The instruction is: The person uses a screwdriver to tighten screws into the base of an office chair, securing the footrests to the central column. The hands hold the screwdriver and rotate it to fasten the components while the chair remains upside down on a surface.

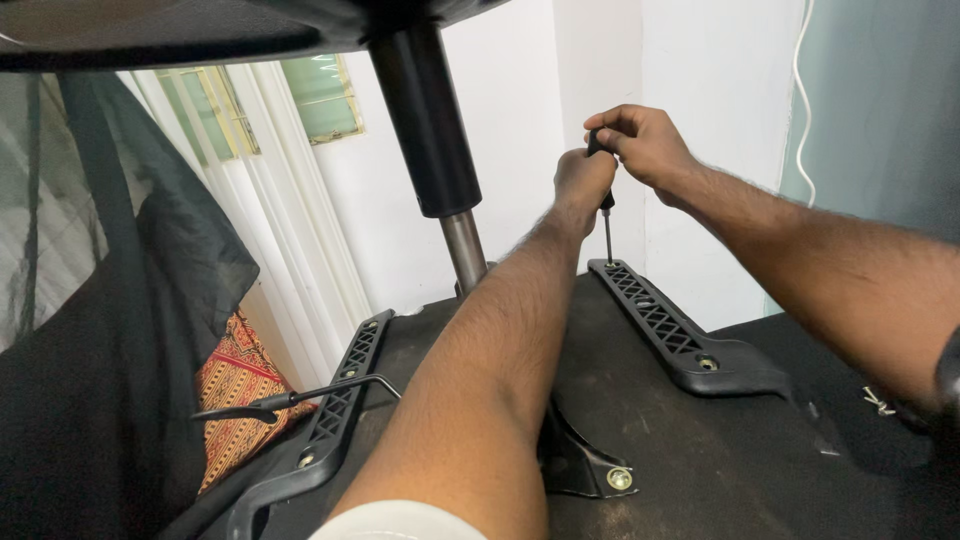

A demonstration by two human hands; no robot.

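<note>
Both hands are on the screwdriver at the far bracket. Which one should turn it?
Probably right: the right hand wraps the screwdriver handle top, free to twist. The left hand grips lower by the shaft, steadying the tip on the black bracket.

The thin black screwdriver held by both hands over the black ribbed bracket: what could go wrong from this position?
1. The thin black screwdriver stands tall on the black ribbed plastic bracket; its tip might slip off and scratch the dark seat underside.
2. The left hand and right hand both grip high on the handle, so a slip could tilt the tool suddenly.
3. The left forearm hides part of the bracket area.
</note>
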